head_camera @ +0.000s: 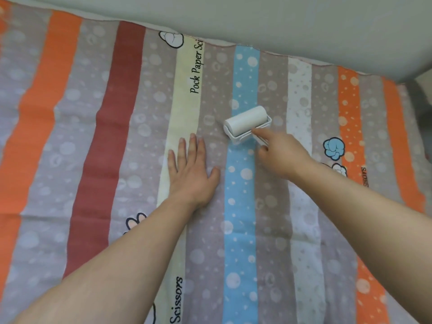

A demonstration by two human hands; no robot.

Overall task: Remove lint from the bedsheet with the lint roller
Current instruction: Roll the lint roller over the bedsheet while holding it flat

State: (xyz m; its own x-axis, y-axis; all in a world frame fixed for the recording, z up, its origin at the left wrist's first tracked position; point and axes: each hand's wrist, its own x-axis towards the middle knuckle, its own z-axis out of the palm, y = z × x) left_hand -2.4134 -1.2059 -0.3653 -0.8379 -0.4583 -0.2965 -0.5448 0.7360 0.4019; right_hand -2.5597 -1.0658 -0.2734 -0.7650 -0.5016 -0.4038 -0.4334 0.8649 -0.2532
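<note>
- The bedsheet (93,160) is spread flat and fills nearly the whole view, printed in long stripes; the blue stripe (239,230), dotted with white bubbles, runs up the middle and serves as the marker here.
- The lint roller (246,121) sits on the bedsheet on the far part of the blue stripe. Its white drum lies slantwise across the stripe, with the left end over the grey-brown band beside it.
- The right hand (282,155) comes in from the right of the blue stripe and holds the roller's white handle (259,139). Its grip is closed: the index finger (259,133) lies straight along the handle towards the drum's frame, while the other fingers curl round the handle (most of which is hidden under the hand).
- The left hand (191,169) lies just left of the blue stripe, nearer than the roller and apart from it. Its grip is wide open and holds nothing: palm down, fingers straight and slightly spread, pressed flat on the grey-brown band and the edge of the cream stripe (184,108).
- The cream stripe, left of the blue stripe, carries black lettering that includes "Paper" and "Scissors".
- Right of the blue stripe, past a white band, a blue cartoon figure (334,148) is printed beside an orange stripe.
- Beyond the far end of the blue stripe, the bedsheet's edge meets a pale wall (304,24).
</note>
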